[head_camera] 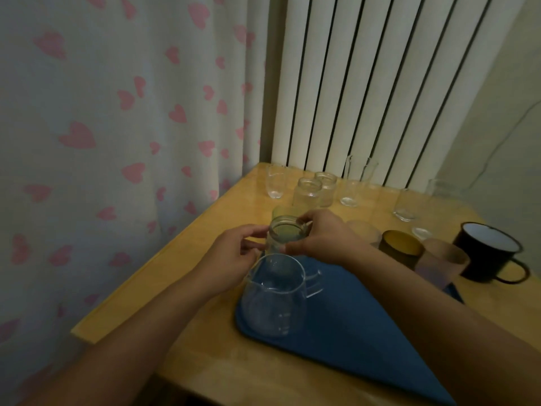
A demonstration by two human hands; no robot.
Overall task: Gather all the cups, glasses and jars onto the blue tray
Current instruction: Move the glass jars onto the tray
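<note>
A clear glass jar (pixel 285 233) is at the far left corner of the blue tray (pixel 351 317). My left hand (pixel 234 253) grips its left side and my right hand (pixel 319 238) grips its rim from the right. A glass pitcher (pixel 275 297) with a handle stands on the tray just in front of the jar. Behind the jar a pale green cup (pixel 278 213) is partly hidden. Two more jars (pixel 308 193) and several clear glasses (pixel 276 186) stand at the back of the wooden table (pixel 187 259).
An amber cup (pixel 401 247), a frosted cup (pixel 442 263) and a black enamel mug (pixel 489 250) stand at the right by the tray's far edge. A heart-print curtain (pixel 117 127) hangs left of the table, a white radiator (pixel 380 83) behind it.
</note>
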